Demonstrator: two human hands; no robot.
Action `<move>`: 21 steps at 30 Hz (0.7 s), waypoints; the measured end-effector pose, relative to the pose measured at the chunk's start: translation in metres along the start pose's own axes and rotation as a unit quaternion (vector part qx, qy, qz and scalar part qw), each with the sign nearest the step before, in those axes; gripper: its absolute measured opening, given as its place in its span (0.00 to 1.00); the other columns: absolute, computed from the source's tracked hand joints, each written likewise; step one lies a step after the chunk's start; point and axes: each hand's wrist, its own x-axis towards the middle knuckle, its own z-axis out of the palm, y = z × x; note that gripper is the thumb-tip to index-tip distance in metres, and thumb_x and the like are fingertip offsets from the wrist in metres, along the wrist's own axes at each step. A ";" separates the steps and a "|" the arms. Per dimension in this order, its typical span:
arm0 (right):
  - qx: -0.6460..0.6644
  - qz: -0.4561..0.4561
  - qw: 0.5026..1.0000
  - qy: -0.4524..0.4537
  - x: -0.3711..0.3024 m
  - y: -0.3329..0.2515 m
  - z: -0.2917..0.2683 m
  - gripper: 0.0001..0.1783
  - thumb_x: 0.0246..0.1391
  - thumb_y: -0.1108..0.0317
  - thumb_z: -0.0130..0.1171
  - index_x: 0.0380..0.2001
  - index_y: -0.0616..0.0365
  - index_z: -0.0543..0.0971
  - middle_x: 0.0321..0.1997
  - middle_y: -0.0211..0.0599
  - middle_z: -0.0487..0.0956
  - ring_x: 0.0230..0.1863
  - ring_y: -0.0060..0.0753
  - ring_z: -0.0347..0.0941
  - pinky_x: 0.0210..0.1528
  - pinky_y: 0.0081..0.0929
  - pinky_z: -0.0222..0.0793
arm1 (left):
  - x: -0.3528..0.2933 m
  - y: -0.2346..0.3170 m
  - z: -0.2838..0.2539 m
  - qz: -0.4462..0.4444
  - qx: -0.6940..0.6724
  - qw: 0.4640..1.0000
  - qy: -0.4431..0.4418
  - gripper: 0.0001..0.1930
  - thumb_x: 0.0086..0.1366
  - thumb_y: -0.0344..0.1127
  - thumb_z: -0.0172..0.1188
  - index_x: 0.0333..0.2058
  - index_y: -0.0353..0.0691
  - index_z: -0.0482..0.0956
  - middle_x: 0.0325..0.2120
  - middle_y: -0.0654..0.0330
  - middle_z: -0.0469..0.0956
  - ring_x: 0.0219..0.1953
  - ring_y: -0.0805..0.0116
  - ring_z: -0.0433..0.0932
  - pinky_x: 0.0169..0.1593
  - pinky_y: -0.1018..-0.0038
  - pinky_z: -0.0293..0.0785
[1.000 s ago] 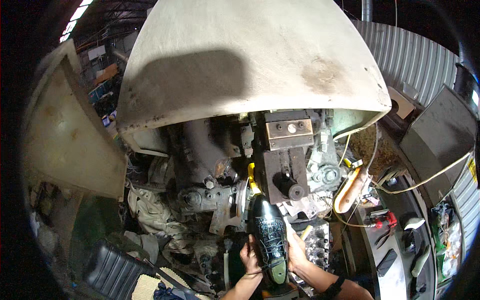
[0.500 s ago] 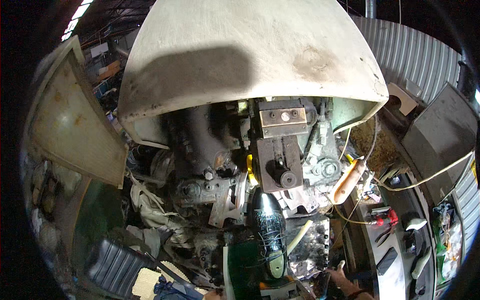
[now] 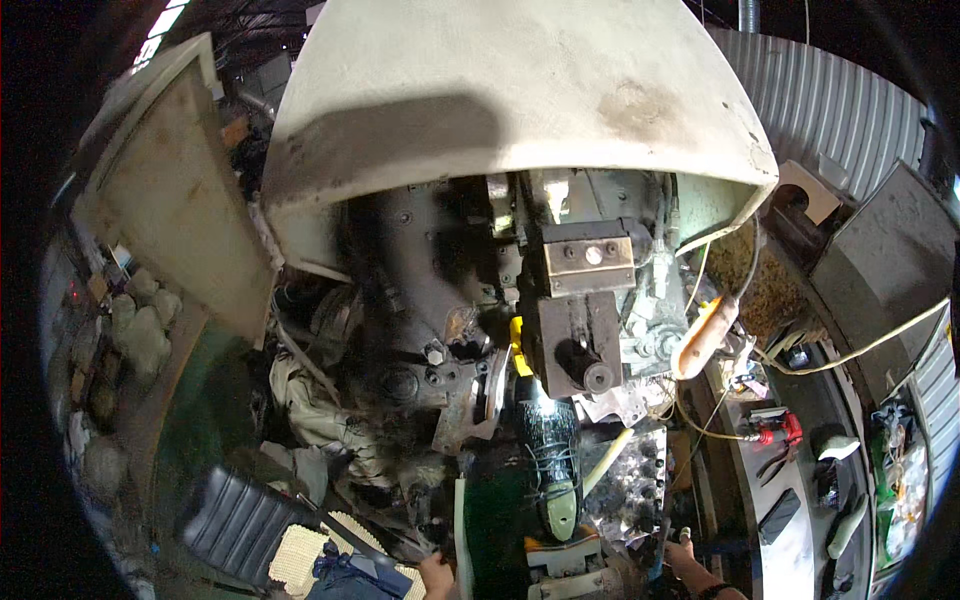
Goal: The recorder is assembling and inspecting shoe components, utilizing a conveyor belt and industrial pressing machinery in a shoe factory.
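Observation:
A black lace-up shoe point(image 3: 548, 450) sits on a pale green last, its toe under the machine's dark metal head block point(image 3: 580, 345) and its back end toward me. Below it is a metal support point(image 3: 570, 570). My left hand point(image 3: 436, 577) is at the lower edge, beside a pale green panel edge point(image 3: 461, 535); its fingers are mostly hidden. Right of the support, my right hand point(image 3: 684, 557) has its thumb raised and its fingers curled near a dark upright part. What the fingers hold, if anything, I cannot make out.
A large cream hood point(image 3: 520, 90) overhangs the machine. An orange-and-white handle-shaped lamp point(image 3: 706, 338) hangs at the right on a cable. Red-handled pliers point(image 3: 780, 440) and a dark flat block point(image 3: 778, 517) lie on the right-hand shelf. A black ribbed seat point(image 3: 240, 530) stands lower left.
My view has shifted slightly. The head block sits lower relative to the shoe and lamp. More of my left hand shows, and the fingers of my right hand look more curled.

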 end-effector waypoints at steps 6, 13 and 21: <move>-0.094 -0.069 0.993 -0.018 -0.035 0.009 0.020 0.31 0.48 0.76 0.64 0.55 0.64 0.65 0.28 0.38 0.78 0.22 0.31 0.75 0.20 0.29 0.71 | -0.022 -0.028 -0.012 -0.030 -0.208 0.963 0.171 0.16 0.56 0.35 0.64 0.42 0.32 0.82 0.35 0.51 0.83 0.37 0.58 0.80 0.41 0.68 0.72; -0.067 -0.111 0.991 0.027 -0.057 0.063 -0.056 0.44 0.49 0.81 0.62 0.67 0.65 0.52 0.28 0.44 0.80 0.27 0.34 0.80 0.27 0.35 0.82 | -0.040 0.060 -0.073 -0.070 -0.466 0.874 0.119 0.20 0.69 0.46 0.55 0.27 0.33 0.80 0.20 0.60 0.80 0.27 0.70 0.79 0.35 0.72 0.72; -0.229 -0.209 0.917 0.250 -0.148 0.102 -0.180 0.41 0.48 0.75 0.58 0.68 0.56 0.61 0.44 0.38 0.80 0.27 0.24 0.71 0.32 0.27 0.72 | -0.104 0.296 -0.143 0.259 -0.413 0.850 0.199 0.26 0.72 0.40 0.47 0.17 0.31 0.76 0.16 0.57 0.74 0.17 0.70 0.64 0.26 0.68 0.62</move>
